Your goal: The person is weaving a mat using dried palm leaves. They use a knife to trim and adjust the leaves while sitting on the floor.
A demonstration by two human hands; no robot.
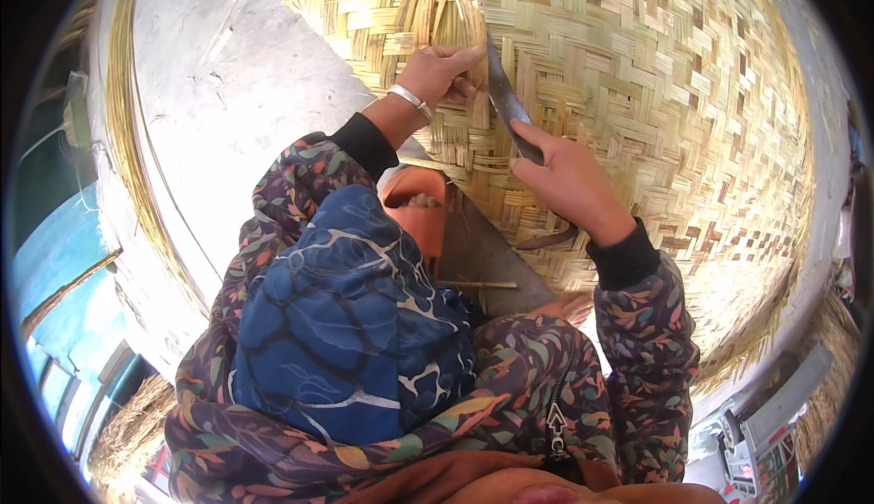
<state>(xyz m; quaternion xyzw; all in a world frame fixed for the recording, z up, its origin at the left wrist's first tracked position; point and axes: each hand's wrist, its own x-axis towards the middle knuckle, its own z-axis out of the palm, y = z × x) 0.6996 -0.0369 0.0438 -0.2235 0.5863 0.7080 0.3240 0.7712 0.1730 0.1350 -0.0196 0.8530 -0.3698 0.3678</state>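
Note:
A large woven mat (655, 112) of pale split-bamboo strips spreads before me, its edge running diagonally past my hands. My left hand (440, 76), with a silver bangle at the wrist, pinches a flat bamboo strip (475, 30) near the mat's left edge. In my right hand (574, 174) is a long dark knife (506, 94), the thumb pressed along its blade. The blade points away from me and lies right beside the pinched strip, over the weave. Below the right palm shows a curved brown end (549, 239), perhaps the knife's handle; its join is hidden.
An orange slipper (419, 217) on a foot is under the mat's near edge; my bare toes (569, 307) show right of it. A bundle of long thin strips (127, 131) lies along the left on the grey concrete floor (273, 49). A thin stick (478, 285) lies between the feet.

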